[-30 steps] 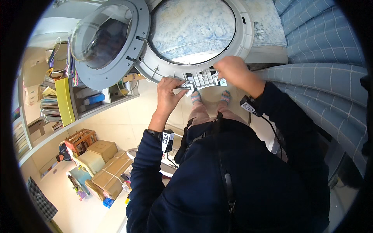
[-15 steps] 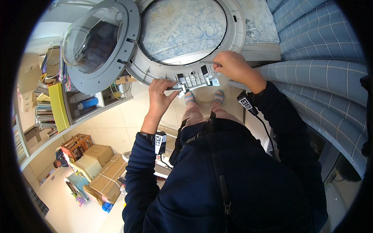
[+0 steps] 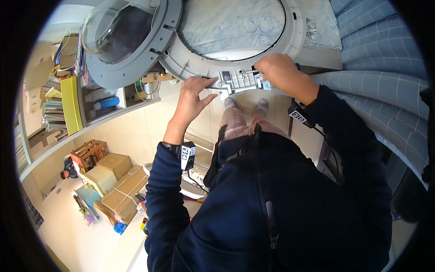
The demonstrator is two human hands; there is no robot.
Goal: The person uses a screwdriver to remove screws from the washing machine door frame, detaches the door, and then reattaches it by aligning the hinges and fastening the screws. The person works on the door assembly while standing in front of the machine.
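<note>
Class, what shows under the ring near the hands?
Through the ring, floral cloth shows; below its near edge, floor and slippers. Whatever lies directly beneath its solid parts is covered and cannot be seen.

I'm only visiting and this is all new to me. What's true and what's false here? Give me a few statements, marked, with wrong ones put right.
1. The left hand touches the pale ring. True.
2. The right hand is empty. False: it holds a thin tool.
3. The clear dome is left of the pale ring. True.
4. The slippers are black. False: they are mostly light blue.
5. The bottle on the left is blue. True.
</note>
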